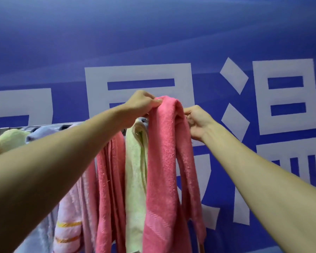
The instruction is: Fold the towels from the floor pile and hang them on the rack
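A folded pink towel (164, 161) hangs doubled over at the right end of the rack (44, 127), its fold raised a little above the bar. My left hand (141, 103) pinches the top of the fold from the left. On the fold's right side my right hand (197, 121) grips the towel's edge. The metal rack bar runs left behind my left forearm, mostly hidden by hanging towels. The floor pile is out of view.
Several towels hang on the rack to the left: pale green (136, 172), another pink (110, 179), light pink with orange stripes (69, 216), lavender (38, 135) and pale yellow (7, 141). A blue wall with large white characters (226, 42) stands right behind the rack.
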